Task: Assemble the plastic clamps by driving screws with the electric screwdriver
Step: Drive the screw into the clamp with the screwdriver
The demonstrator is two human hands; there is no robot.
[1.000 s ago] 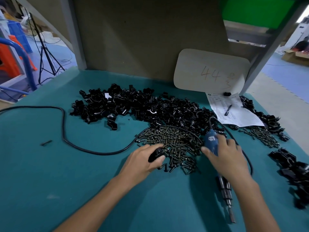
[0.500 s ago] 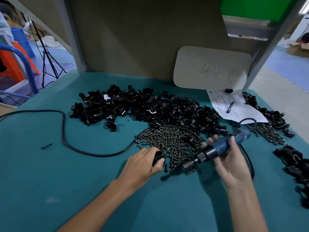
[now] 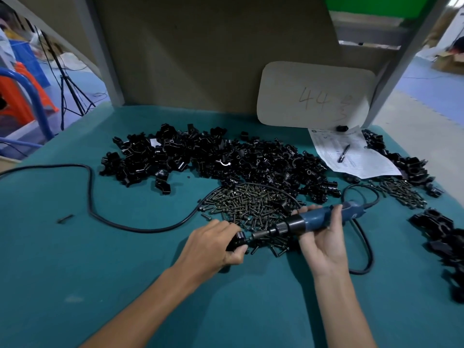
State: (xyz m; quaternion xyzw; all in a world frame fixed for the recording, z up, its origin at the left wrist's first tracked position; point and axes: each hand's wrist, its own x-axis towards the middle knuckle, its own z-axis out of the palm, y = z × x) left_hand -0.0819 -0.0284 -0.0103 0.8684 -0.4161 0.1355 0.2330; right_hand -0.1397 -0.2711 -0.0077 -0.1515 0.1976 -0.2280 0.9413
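My left hand (image 3: 213,244) pinches a black clamp (image 3: 237,241); my right hand (image 3: 324,244) curls round the electric screwdriver (image 3: 316,220), its tip pointing to nine o'clock at the clamp.

I look down on a teal tabletop (image 3: 100,272). Across its far half spreads a pile of black plastic clamp parts (image 3: 226,159), with a heap of dark screws (image 3: 251,204) just in front. A black power cable (image 3: 90,197) runs in from the left edge and arcs round the heap. A lone screw (image 3: 65,218) lies well to the left. At right are a printed sheet (image 3: 351,167), a smaller scatter of screws (image 3: 401,193) and more black clamps (image 3: 442,237).
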